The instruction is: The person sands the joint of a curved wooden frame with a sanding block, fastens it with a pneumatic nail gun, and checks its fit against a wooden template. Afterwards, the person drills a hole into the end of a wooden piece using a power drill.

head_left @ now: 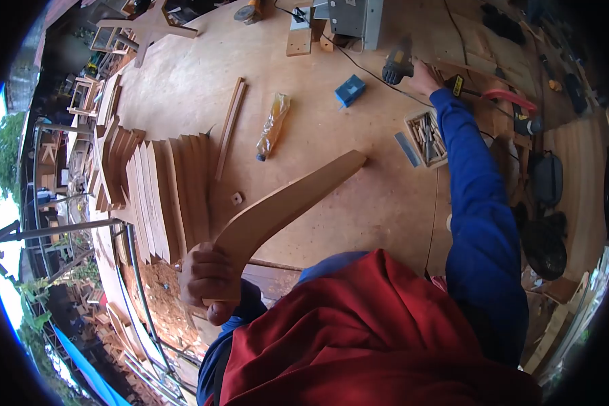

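My left hand (206, 276) is closed around the lower end of a bent, flat wooden piece (287, 195). Its long arm slants up to the right over the worktable, the far tip near or on the surface. My right hand (424, 79) is stretched far forward at the end of a blue sleeve, at a dark power tool (398, 63) that looks like a drill. The fingers seem closed on it, partly hidden by the tool. Just left of the left hand's piece stands a stack of similar cut wooden pieces (167, 193).
On the plywood table (318, 122) lie a plastic bottle (273, 127), a blue box (350, 91), a tray of wooden dowels (426, 139), a narrow wood strip (231, 128) and a small block (237, 197). A grey machine (355, 21) stands at the back; a cable crosses the table.
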Demonstrator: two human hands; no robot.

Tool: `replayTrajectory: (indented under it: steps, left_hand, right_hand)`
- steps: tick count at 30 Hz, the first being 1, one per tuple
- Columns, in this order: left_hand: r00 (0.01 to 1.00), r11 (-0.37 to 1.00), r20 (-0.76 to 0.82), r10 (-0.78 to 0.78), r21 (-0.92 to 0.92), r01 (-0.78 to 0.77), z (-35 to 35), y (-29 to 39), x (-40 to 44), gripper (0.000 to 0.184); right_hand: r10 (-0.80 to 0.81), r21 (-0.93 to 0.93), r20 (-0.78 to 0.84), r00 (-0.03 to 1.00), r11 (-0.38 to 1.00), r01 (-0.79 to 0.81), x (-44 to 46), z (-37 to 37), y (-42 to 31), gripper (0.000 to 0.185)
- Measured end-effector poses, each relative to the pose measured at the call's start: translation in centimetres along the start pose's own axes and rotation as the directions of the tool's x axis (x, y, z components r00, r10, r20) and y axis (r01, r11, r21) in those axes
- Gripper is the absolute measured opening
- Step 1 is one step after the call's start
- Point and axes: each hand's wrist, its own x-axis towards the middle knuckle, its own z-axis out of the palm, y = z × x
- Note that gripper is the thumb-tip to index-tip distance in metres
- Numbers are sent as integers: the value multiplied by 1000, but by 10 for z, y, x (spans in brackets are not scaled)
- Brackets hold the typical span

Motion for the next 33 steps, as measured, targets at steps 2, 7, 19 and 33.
replayTrajectory:
  steps: [2,7,19,33]
  left_hand:
    - [998,1000,49,-26,6,26,-1,0,1,39]
    - [986,992,112,-120,42,115,8,6,9,56]
    - [981,977,-13,-195,-88,193,6,-8,19,36]
    - [951,902,-242,193,425,-75,5,-161,60,35]
  right_hand:
    - [34,-14,-4,999,999,-34,19,16,5,60]
    - [18,-50,12,1000,999,-17,51,36,10,57]
    - [-279,-216,-154,948,946,243,32,52,-8,71]
    - [-434,504,-72,898,761,408,-323,2,-130,72]
